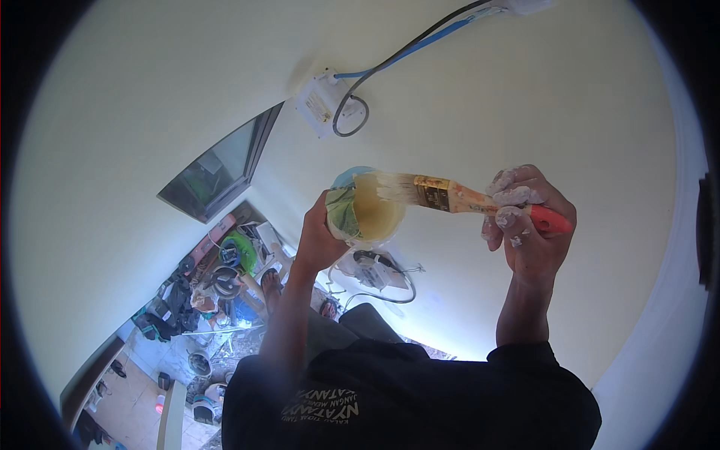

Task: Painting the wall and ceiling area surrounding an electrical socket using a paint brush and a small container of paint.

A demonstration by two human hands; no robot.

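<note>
My left hand [323,236] grips a plastic tub [342,216] with a green pattern and holds it up in front of the wall. Inside the tub is a pale yellowish substance [378,211]. The fingers of my right hand [529,216] are smeared with white paste and closed around the red-tipped wooden handle of a paintbrush [464,198]. Its whitened bristles [396,188] point left and overlap the tub's rim; whether they touch it I cannot tell.
Black and blue cables hang by a white box [329,104] on the cream wall [506,101]. A framed window [225,163] is at left. Below are my sandalled foot [271,287], another electrical fitting [374,273], a bucket [199,363] and cluttered tools and bags on the floor.
</note>
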